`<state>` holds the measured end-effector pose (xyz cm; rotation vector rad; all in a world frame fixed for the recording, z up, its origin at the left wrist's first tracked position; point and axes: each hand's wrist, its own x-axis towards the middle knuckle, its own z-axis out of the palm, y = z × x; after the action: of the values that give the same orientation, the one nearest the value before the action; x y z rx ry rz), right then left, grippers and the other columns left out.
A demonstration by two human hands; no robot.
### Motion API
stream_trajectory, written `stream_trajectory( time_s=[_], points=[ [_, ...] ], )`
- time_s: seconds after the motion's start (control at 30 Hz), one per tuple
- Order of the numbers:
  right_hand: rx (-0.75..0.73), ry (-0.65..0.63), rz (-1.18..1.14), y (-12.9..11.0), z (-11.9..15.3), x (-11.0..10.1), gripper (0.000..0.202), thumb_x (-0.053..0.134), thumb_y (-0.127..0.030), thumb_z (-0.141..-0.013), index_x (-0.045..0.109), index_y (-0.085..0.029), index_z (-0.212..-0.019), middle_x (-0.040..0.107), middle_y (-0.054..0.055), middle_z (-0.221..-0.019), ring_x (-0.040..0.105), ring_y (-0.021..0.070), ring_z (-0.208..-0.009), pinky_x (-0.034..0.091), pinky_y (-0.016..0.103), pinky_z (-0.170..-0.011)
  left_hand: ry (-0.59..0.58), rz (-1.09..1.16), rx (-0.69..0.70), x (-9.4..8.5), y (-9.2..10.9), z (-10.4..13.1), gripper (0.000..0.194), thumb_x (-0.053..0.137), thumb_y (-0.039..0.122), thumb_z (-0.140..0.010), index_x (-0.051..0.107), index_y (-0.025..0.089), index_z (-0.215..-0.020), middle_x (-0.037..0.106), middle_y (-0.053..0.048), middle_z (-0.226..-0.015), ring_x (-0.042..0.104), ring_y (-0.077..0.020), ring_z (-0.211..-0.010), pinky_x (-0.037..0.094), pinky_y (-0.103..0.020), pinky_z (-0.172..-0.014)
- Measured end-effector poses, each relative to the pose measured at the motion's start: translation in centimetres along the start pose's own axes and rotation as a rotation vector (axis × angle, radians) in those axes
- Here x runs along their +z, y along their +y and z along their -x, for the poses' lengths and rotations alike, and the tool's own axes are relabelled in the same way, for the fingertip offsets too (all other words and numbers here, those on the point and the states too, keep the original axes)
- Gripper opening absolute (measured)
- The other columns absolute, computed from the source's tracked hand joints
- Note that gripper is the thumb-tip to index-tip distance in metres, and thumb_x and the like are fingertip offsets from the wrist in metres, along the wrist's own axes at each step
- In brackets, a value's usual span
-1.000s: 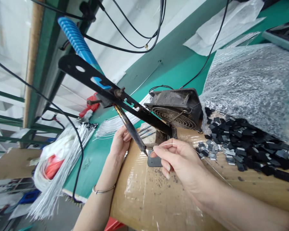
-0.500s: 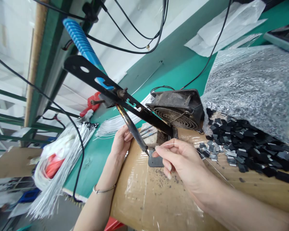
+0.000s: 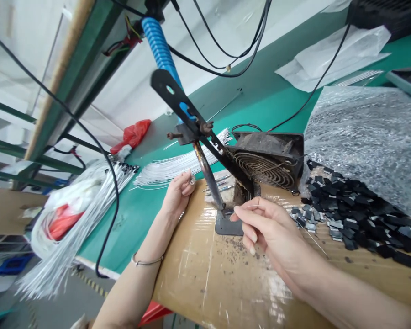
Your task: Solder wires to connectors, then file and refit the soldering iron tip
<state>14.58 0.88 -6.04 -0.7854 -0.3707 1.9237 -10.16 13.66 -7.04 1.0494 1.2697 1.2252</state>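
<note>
My right hand (image 3: pixel 269 226) pinches a thin pale wire (image 3: pixel 311 240), which trails past the wrist to the right. Its fingertips are close beside the tip of a soldering iron (image 3: pixel 208 176), which points down from a black slotted stand arm (image 3: pixel 205 130) with its blue handle (image 3: pixel 159 48) uppermost. Beneath the tip lies the dark base plate (image 3: pixel 226 225) of the stand. My left hand (image 3: pixel 178 192) is closed, left of the iron and near the end of a bundle of white wires (image 3: pixel 171 170). What its fingers hold is too small to make out.
A dusty fan (image 3: pixel 269 157) stands behind the stand. Many small black pieces with metal pins (image 3: pixel 356 208) lie heaped at right beside bubble wrap (image 3: pixel 366 141). More white wires (image 3: pixel 78 228) hang over the left table edge. Black cables (image 3: pixel 111 183) dangle in front.
The camera view has shifted, so the iron and stand appear farther right. My right hand still pinches the wire near the iron tip; my left hand remains closed.
</note>
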Motion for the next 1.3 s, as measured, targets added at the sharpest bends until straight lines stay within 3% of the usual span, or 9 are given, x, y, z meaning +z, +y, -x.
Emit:
stream_trajectory(
  time_s=[0.17,0.4,0.53,0.8,1.03,1.2,1.3],
  points=[
    [-0.006,-0.032,0.040,0.0,0.2,-0.1,0.039,0.085,-0.043,-0.071,0.058,-0.015,-0.076,0.050,-0.007,-0.050,0.044,0.0052,-0.041,0.033,0.021,-0.047,-0.011,0.020,0.032,0.2,0.1,0.1,0.045,0.081,0.022,-0.080,0.041,0.016,-0.060,0.029,0.009,-0.048,0.022,-0.0007,-0.038,0.020,-0.013,-0.039],
    [-0.005,-0.031,0.081,-0.5,0.6,0.0,0.045,0.088,-0.048,-0.071,0.056,-0.017,-0.075,0.057,-0.005,-0.061,0.041,0.0046,-0.044,0.036,0.020,-0.046,-0.027,0.037,0.032,0.0,0.0,0.0,0.044,0.083,0.025,-0.080,0.046,0.014,-0.059,0.036,0.007,-0.049,0.023,0.0000,-0.038,0.017,-0.015,-0.039],
    [-0.066,-0.020,0.122,-0.5,1.0,0.1,0.040,0.087,-0.048,-0.074,0.064,-0.016,-0.078,0.059,-0.003,-0.070,0.039,0.0037,-0.046,0.034,0.019,-0.043,-0.025,0.053,0.029,0.0,0.2,-0.1,0.045,0.082,0.023,-0.081,0.045,0.014,-0.058,0.039,0.005,-0.052,0.024,0.0001,-0.038,0.015,-0.015,-0.039],
    [-0.311,0.109,0.372,-1.4,1.8,0.2,0.030,0.082,-0.045,-0.084,0.075,-0.017,-0.091,0.047,-0.003,-0.064,0.032,0.0059,-0.047,0.032,0.018,-0.039,-0.042,0.113,0.003,-0.1,0.5,0.0,0.043,0.079,0.018,-0.087,0.047,0.014,-0.059,0.041,0.003,-0.055,0.027,-0.0009,-0.039,0.015,-0.016,-0.039],
    [-0.391,0.268,0.456,-4.0,5.4,0.0,0.020,0.075,-0.034,-0.079,0.071,-0.018,-0.068,0.044,0.001,-0.064,0.037,0.0100,-0.051,0.042,0.023,-0.041,-0.044,0.160,-0.016,-0.1,0.7,-0.1,0.043,0.074,0.011,-0.088,0.046,0.012,-0.055,0.046,0.000,-0.052,0.029,-0.0008,-0.036,0.014,-0.016,-0.038],
    [-0.381,0.404,0.502,-4.1,7.3,-0.7,0.015,0.076,-0.036,-0.082,0.076,-0.022,-0.076,0.023,-0.002,-0.057,0.021,0.0093,-0.047,0.020,0.027,-0.037,-0.039,0.183,-0.007,-0.2,0.5,-0.2,0.045,0.077,0.010,-0.086,0.045,0.012,-0.055,0.049,-0.001,-0.053,0.030,-0.0004,-0.036,0.013,-0.015,-0.039],
    [-0.377,0.449,0.389,-4.0,8.0,-1.1,0.027,0.069,-0.033,-0.086,0.063,-0.021,-0.062,0.020,0.000,-0.061,0.020,0.0112,-0.050,0.014,0.034,-0.041,-0.039,0.192,0.005,-0.2,0.4,-0.2,0.046,0.076,0.008,-0.087,0.043,0.012,-0.054,0.048,0.000,-0.054,0.029,0.0004,-0.035,0.013,-0.014,-0.039]
  ],
)
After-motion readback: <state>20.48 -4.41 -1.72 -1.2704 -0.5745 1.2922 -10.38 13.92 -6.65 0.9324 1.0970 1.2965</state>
